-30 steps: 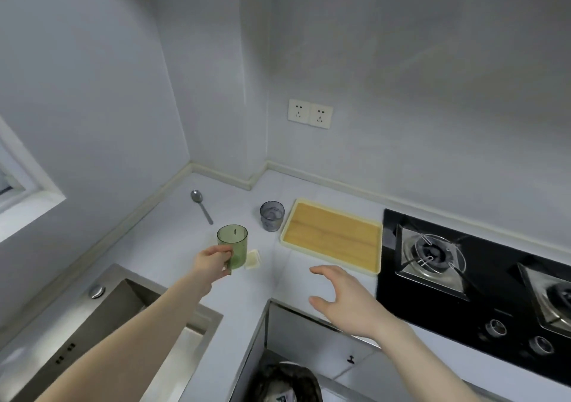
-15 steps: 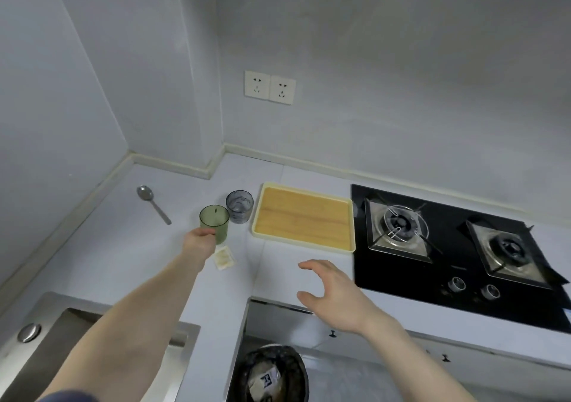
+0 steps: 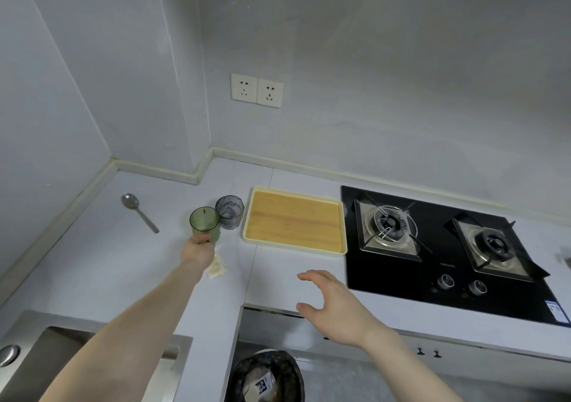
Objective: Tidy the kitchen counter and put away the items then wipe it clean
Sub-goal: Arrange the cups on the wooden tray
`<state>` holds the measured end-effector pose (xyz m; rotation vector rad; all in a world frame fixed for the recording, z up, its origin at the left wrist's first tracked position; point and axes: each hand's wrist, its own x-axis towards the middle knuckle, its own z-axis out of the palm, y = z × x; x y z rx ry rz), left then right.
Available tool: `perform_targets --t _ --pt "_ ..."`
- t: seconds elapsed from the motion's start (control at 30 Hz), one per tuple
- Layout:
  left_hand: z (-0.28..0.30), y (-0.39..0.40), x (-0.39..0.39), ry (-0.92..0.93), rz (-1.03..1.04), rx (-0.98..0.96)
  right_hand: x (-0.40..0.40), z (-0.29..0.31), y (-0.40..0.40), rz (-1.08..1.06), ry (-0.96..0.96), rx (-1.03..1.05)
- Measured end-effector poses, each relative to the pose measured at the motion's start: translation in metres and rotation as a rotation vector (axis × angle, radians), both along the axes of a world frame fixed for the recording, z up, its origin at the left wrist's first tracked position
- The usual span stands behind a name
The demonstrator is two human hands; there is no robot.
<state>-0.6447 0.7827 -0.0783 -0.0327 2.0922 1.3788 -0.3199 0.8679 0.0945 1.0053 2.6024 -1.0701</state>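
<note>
Sink (image 3: pixel 27 358) far left, spoon (image 3: pixel 139 211) on the counter (image 3: pixel 92 262) behind it. Left hand (image 3: pixel 197 250) grips the green cup (image 3: pixel 204 224) by its base, just beside the grey cup (image 3: pixel 229 211); a small packet (image 3: pixel 217 266) lies under the wrist. Tray (image 3: pixel 296 219) is bare. Right hand (image 3: pixel 332 305) hovers spread, holding nothing. Stove (image 3: pixel 432 247) right, bin (image 3: pixel 267 377) below. Early stage I'd say: 4 items unstowed, no wiping done. Nothing blocks the tray.
</note>
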Motion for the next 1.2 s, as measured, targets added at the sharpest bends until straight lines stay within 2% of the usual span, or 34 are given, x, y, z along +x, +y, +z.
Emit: perform_targets --t 0.17,0.4,0.53,0.77,1.07,1.2 --pt "0.022 -0.029 0.037 0.120 -0.082 -0.085 0.009 0.002 0.001 0.000 0.025 -0.011" --pt "0.070 -0.090 0.131 0.354 -0.498 -0.105 0.057 -0.001 0.002 -0.025 0.073 -0.053" --pt "0.099 -0.095 0.188 0.482 -0.659 -0.175 0.105 -0.001 0.007 -0.042 0.103 -0.058" --pt "0.142 -0.030 0.316 0.712 -0.884 -0.161 0.234 0.000 0.036 -0.095 0.160 -0.021" --pt "0.184 0.084 0.526 0.827 -1.055 -0.037 0.414 0.000 0.078 -0.261 0.220 0.003" --pt "0.188 0.110 0.570 0.849 -1.157 -0.015 0.470 0.004 0.103 -0.343 0.242 0.026"
